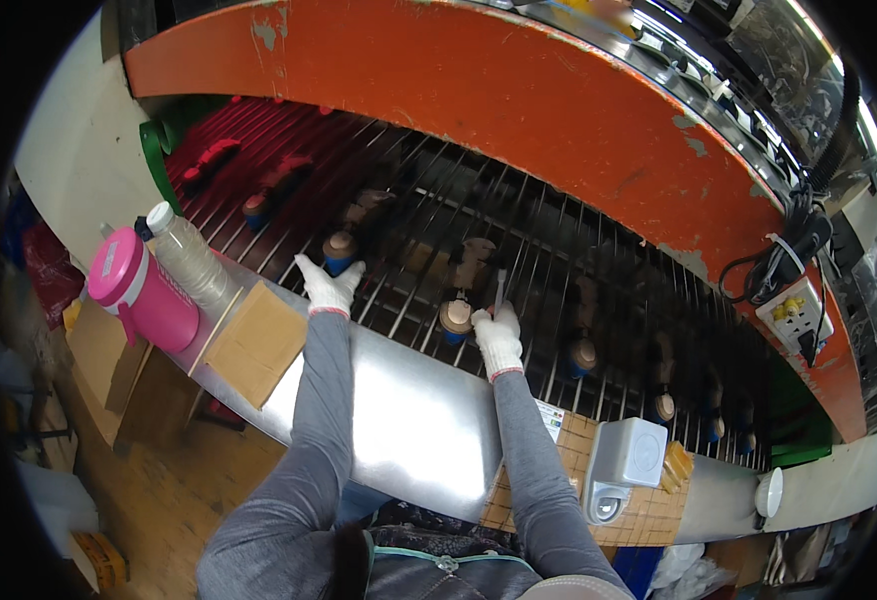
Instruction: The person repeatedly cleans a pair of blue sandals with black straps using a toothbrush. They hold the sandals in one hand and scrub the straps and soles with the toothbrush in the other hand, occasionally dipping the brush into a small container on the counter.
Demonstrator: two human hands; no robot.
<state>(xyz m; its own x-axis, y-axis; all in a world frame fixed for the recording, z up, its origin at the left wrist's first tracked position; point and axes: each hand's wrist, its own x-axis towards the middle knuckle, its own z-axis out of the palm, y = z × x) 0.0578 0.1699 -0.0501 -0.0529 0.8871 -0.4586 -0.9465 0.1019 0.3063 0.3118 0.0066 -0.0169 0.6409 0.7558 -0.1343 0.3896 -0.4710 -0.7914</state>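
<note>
Both my hands wear white knit gloves and reach over a shiny metal ledge onto a rack of metal rods. My left hand grips a round tan-topped piece with a blue base. My right hand holds a thin light stick upright beside a second tan-topped blue piece. More such pieces sit further right along the rods.
A curved orange hood arches over the rack. A pink jug, a clear bottle and a cardboard pad sit at the ledge's left. A white box and a wall socket are at right.
</note>
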